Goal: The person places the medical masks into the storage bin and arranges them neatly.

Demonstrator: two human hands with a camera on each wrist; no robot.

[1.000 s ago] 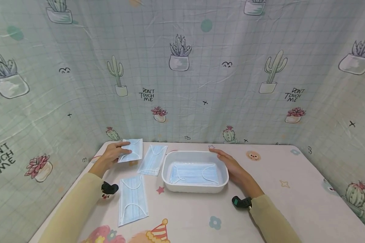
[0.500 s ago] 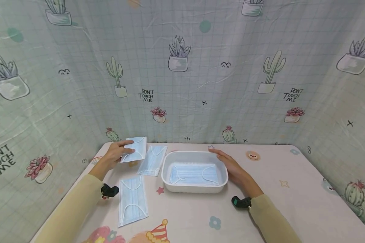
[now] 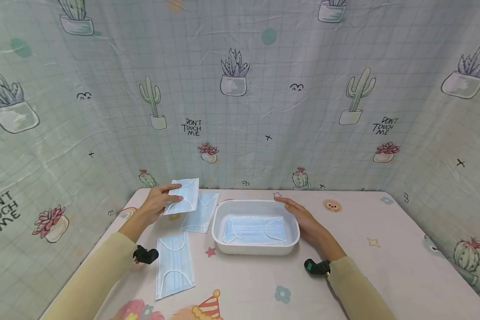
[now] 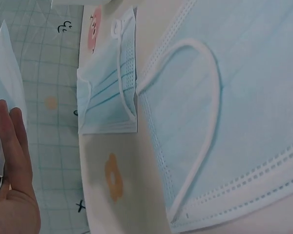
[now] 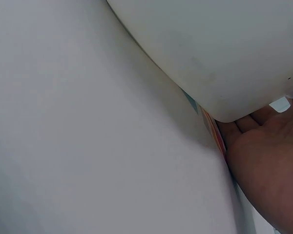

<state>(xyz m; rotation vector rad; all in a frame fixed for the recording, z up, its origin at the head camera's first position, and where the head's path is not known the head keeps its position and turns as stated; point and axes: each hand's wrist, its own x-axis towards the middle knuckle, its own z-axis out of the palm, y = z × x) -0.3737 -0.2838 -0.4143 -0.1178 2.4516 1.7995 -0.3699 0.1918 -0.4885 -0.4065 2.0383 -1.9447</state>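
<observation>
A blue face mask [image 3: 190, 194] is raised above the far left of the table [image 3: 344, 240], partly hiding a second mask [image 3: 202, 218]; a third mask [image 3: 175, 269] lies nearer. Right of them, a white tub [image 3: 256, 250] holds a fourth mask [image 3: 256, 230]. The left hand [image 3: 155, 203] pinches the raised one; the right hand [image 3: 307, 221], fingers extended, touches the tub.

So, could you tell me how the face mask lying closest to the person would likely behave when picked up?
The closest mask will probably be floppy, since it looks thin and pleated. It is likely light for its size, as it seems to be just a flat sheet. Its ear loop may dangle or snag, because it curves loosely over the surface.
</observation>
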